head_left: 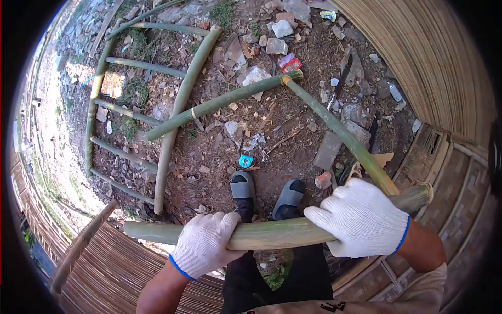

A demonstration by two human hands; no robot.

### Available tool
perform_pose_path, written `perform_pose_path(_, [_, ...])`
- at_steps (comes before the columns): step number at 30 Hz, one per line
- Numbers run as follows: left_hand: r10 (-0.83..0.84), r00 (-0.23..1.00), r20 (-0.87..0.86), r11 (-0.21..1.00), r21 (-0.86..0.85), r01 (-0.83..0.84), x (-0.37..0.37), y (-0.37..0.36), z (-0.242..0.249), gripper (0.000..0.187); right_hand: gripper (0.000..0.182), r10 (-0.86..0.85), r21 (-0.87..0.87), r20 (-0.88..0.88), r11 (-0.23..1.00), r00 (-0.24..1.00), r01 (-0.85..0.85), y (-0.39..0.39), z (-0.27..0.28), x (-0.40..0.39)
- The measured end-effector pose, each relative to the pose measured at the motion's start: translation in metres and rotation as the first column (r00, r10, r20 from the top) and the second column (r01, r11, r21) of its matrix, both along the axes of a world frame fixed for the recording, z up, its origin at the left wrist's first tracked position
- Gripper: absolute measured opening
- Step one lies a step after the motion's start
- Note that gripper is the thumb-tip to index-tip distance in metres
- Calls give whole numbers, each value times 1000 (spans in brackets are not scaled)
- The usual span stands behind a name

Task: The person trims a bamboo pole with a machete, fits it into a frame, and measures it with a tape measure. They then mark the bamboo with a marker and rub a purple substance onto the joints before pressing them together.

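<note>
Bare dirt ground, littered with stones and chips. Bamboo ladder lies at ten o'clock; two bamboo poles cross at centre. Blue tape measure lies beside grey sandals, six o'clock.

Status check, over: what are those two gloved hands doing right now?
Left hand and right hand both gripping one bamboo pole, held level at the waist. Thinner bamboo pole slants against it by the right hand. Bamboo ladder frame on ground ahead.
</note>
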State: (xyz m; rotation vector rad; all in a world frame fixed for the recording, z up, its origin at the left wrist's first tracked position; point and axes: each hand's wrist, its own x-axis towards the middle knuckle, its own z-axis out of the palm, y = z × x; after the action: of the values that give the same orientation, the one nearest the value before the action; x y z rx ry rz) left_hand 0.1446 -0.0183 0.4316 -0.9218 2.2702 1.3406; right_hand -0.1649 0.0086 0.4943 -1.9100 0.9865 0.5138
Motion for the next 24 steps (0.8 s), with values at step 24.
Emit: perform_pose_path(24, [163,966,200,929,-361,-82,-79,7,132,48,39,-199,-615,5,772,980,160,5,70,-187])
